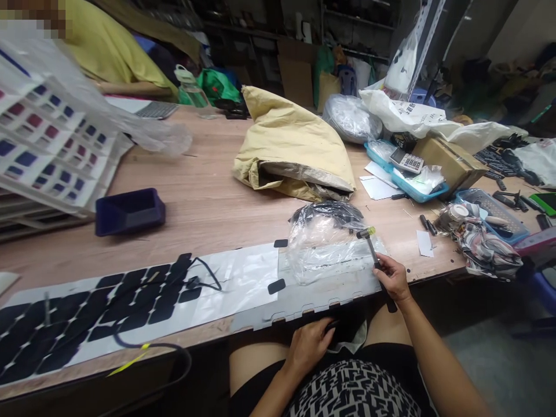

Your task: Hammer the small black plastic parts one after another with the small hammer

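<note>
My right hand (393, 277) is closed round the dark handle of a small hammer (372, 246), whose head has a yellow end. The hammer is held upright near the right end of a grey board (256, 314) at the table's front edge. My left hand (309, 343) is low over my lap, just below that edge. Its fingers are curled at a dark thing, too hidden to name. In front of me a clear plastic bag (310, 255) lies partly on the board, with black things at its far side. Two black rounded pads (276, 286) lie by the board's left part.
Left, black rounded pieces (82, 310) and a dark cord lie on a white sheet (247, 269). Behind are a purple tray (130, 213) and a yellow sack (295, 145). Blue baskets (419, 186) and a carton (452, 162) stand right. A person in yellow (117, 52) sits opposite.
</note>
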{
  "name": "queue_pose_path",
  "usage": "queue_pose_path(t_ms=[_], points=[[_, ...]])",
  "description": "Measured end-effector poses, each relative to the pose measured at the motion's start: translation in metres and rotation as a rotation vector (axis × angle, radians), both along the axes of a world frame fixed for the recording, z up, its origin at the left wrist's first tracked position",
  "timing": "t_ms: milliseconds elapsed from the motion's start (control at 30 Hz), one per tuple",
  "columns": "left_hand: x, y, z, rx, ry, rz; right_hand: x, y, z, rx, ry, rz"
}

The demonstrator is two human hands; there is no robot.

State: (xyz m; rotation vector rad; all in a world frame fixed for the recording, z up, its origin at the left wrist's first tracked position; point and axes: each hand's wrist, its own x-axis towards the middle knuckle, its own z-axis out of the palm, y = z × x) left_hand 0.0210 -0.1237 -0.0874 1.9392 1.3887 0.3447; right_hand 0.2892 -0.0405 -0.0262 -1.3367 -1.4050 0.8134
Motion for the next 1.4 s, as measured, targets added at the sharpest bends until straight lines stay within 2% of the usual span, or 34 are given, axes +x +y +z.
queue_pose_path(t_ms=[33,100,167,233,333,400,467,567,667,767,867,967,1133,1300,1400], points=[[0.001,0.0,-0.003,-0.058,0.054,0.014,0.0,-0.001,-0.001,0.009,0.018,-0.008],[0.005,0.002,0.003,-0.128,0.058,-0.015,0.0,-0.002,-0.001,0.026,0.055,-0.035],[0.011,0.007,0.024,-0.139,-0.054,-0.099,-0.001,-0.003,-0.002,0.043,0.09,-0.067],[0.019,0.018,0.051,-0.115,-0.202,-0.15,-0.003,-0.003,-0.003,0.061,0.118,-0.095],[0.033,0.055,0.083,0.005,-0.355,-0.064,-0.004,-0.003,-0.004,0.071,0.118,-0.114],[0.045,0.09,0.092,0.134,-0.343,0.045,-0.004,-0.003,-0.005,0.063,0.099,-0.115],[0.057,0.125,0.093,0.217,-0.243,0.109,-0.003,-0.003,-0.006,0.057,0.089,-0.107],[0.079,0.167,0.091,0.241,-0.076,0.131,-0.004,-0.003,-0.005,0.057,0.083,-0.095],[0.103,0.189,0.092,0.239,0.001,0.217,-0.006,-0.003,-0.002,0.051,0.058,-0.097],[0.126,0.201,0.095,0.229,0.059,0.341,-0.008,-0.003,0.001,0.047,0.042,-0.103],[0.14,0.207,0.094,0.22,0.118,0.406,-0.009,-0.004,0.003,0.052,0.029,-0.107],[0.142,0.208,0.088,0.244,0.107,0.419,-0.01,-0.004,0.004,0.055,0.008,-0.108],[0.13,0.201,0.079,0.236,0.066,0.428,-0.01,-0.004,0.004,0.058,0.001,-0.115],[0.123,0.195,0.081,0.214,0.03,0.424,-0.009,-0.003,0.004,0.071,-0.016,-0.119],[0.108,0.186,0.081,0.235,-0.06,0.389,-0.008,-0.003,0.003,0.063,-0.011,-0.12]])
